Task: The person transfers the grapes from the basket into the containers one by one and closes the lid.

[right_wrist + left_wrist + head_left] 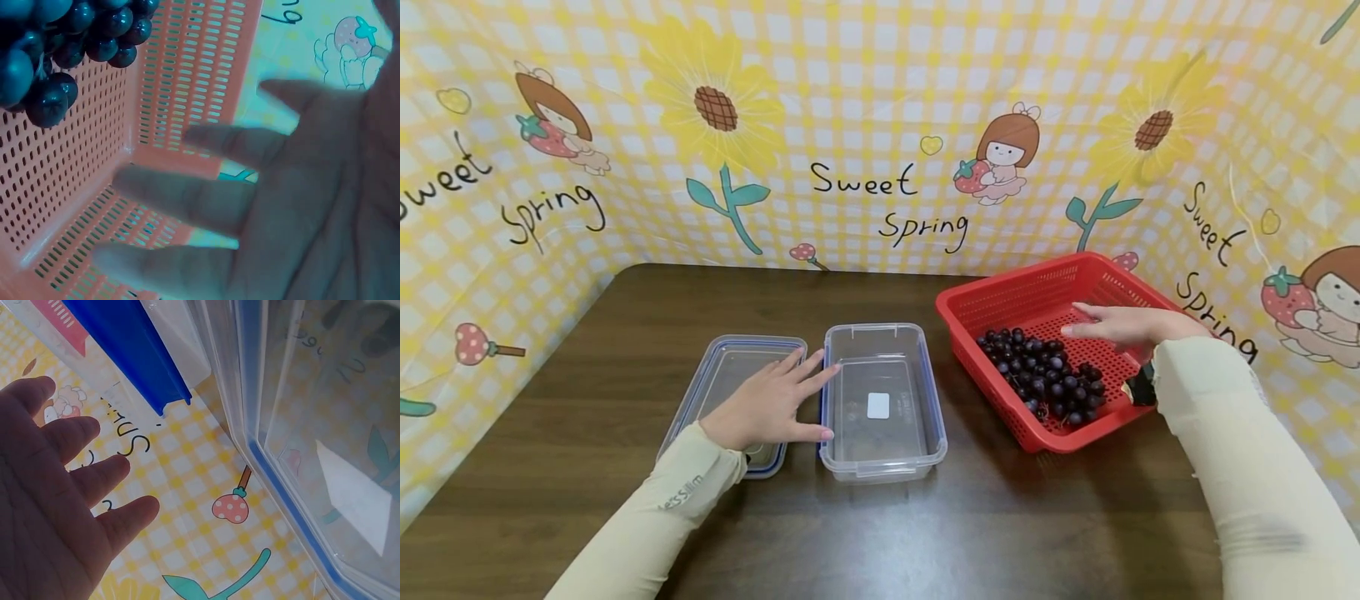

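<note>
A clear plastic food container (880, 417) with a white label inside stands in the middle of the table. My left hand (771, 402), fingers spread, is at its left side, its fingertips by the rim; whether they touch I cannot tell. Beneath that hand lies a clear lid (730, 367) with a blue seal. To the right, a bunch of dark grapes (1045, 375) lies in a red perforated basket (992, 408). Over the basket hovers my right hand (1116, 325), its fingers extended and holding nothing, apart from the grapes (119, 31).
The dark wooden table (880, 542) is bounded at the back and sides by a yellow checked cloth (865, 100) with printed flowers and figures. Basket and container stand close together with a narrow strip of table between them.
</note>
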### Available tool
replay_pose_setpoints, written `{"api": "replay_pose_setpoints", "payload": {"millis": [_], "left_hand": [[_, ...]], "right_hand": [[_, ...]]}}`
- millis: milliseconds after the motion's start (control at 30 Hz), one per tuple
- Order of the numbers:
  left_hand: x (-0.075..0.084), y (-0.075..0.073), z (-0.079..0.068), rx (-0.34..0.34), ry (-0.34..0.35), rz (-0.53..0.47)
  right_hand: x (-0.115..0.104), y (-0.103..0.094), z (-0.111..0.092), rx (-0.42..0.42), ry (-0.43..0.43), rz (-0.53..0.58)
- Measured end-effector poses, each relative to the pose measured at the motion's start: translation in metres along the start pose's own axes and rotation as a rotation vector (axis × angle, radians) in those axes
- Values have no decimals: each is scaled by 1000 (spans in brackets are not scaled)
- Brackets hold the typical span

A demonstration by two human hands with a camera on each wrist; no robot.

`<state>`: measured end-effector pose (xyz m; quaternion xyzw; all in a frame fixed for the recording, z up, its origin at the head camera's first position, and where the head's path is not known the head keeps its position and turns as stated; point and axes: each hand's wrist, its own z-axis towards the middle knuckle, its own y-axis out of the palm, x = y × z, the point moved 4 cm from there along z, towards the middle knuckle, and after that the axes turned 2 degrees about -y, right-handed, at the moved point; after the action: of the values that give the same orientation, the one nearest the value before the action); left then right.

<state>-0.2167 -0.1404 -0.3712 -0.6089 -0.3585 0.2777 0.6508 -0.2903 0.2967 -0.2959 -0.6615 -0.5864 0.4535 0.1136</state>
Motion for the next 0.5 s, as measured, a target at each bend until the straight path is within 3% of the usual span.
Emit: {"api": "replay_pose_setpoints", "payload": {"millis": [200,333,500], "left_hand": [[1,5,0,-42,6,16],[1,7,-2,-42,7,41],[1,7,-4,-43,-8,27]], "right_hand": [[0,4,14,-174,-43,71],[0,5,23,-205,-52,128],[3,8,30,-215,-5,153]]}}
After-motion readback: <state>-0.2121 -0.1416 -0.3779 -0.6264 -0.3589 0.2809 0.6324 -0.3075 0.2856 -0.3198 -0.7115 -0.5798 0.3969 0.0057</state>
